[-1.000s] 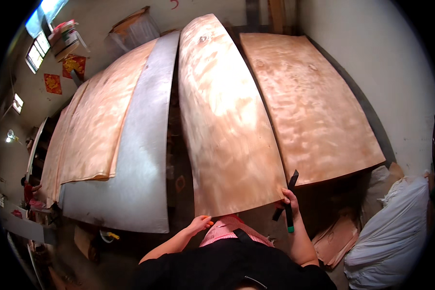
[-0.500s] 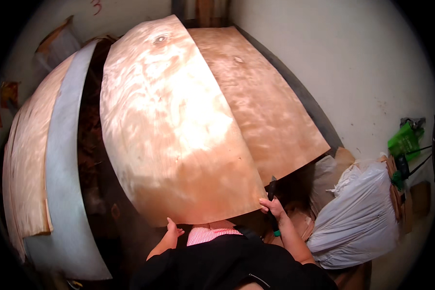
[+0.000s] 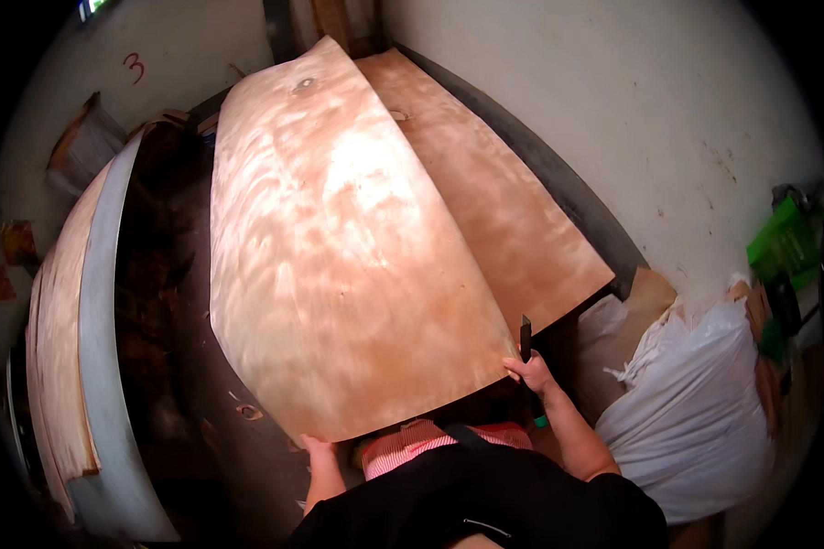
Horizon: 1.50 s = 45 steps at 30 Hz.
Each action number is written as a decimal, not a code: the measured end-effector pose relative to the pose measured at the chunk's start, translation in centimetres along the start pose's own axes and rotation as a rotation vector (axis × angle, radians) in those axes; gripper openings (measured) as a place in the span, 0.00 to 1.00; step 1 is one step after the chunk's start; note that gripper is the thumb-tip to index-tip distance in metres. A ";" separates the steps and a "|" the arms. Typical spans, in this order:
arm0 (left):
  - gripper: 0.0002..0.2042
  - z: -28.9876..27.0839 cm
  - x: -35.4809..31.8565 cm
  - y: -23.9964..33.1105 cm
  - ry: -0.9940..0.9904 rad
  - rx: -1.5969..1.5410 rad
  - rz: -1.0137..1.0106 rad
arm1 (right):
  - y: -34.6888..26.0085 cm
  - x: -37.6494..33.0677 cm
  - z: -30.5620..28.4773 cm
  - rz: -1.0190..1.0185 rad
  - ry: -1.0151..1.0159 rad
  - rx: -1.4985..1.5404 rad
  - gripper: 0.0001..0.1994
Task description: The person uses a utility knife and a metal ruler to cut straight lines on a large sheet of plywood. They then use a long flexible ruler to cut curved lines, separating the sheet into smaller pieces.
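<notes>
A large, thin wood veneer sheet [image 3: 357, 302] stretches away in front of me, its near edge raised just ahead of my waist. At its near left corner, my left hand [image 3: 320, 448] is closed on the edge, fingers partly hidden by the sheet. My right hand [image 3: 533, 373] pinches the near right corner and also holds a black utility knife [image 3: 525, 340] upright, blade end up and a green tip below the hand. Beneath and to the right lies a second veneer sheet [image 3: 513, 247], partly covered by the first.
On the left stands a stack of veneer [image 3: 64, 339] beside a curved-looking grey panel [image 3: 110, 366]. At the right sit a stuffed white sack [image 3: 696, 412] and a green bag [image 3: 786, 242]. A pale wall [image 3: 641, 101] closes off the right side. Scraps [image 3: 247, 410] litter the dark floor.
My left hand, open beside the near edge before, has closed on the sheet's left corner. The sheet's near edge has shifted in view, while my right hand keeps the knife and the corner.
</notes>
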<state>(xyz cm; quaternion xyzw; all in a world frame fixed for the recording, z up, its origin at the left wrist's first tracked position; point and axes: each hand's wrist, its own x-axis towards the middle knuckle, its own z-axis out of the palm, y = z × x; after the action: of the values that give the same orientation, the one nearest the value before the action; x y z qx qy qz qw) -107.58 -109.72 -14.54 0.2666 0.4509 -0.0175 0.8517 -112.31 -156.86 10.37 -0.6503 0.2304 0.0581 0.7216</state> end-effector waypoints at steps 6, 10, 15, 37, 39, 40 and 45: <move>0.17 -0.2 -6.3 -6.9 0.291 -0.126 0.143 | -0.9 1.1 -14.8 -0.046 0.034 -0.032 0.05; 0.12 2.9 -9.7 -11.4 0.336 -0.147 0.187 | -0.5 2.2 -21.7 -0.058 0.082 -0.080 0.03; 0.11 5.7 -8.5 -16.1 0.311 -0.165 0.196 | -0.2 6.0 -26.2 -0.084 0.126 -0.193 0.03; 0.12 12.7 -8.8 -21.7 0.476 -0.054 0.508 | -1.1 11.4 -27.2 -0.208 0.365 -0.985 0.14; 0.13 13.7 -8.9 -22.3 0.538 -0.042 0.511 | -1.4 11.8 -27.4 -0.188 0.377 -1.031 0.14; 0.13 14.3 -8.8 -22.5 0.568 -0.035 0.512 | -1.4 12.0 -27.2 -0.174 0.389 -1.055 0.15; 0.13 14.5 -5.1 -23.2 0.510 -0.034 0.582 | 0.4 14.9 -26.8 -0.164 0.378 -1.033 0.16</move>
<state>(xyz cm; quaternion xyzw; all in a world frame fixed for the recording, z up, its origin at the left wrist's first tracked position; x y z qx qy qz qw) -105.83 -137.52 -14.21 0.3648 0.5542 0.2992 0.6858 -106.19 -185.91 2.64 -0.9344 0.2462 -0.0107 0.2572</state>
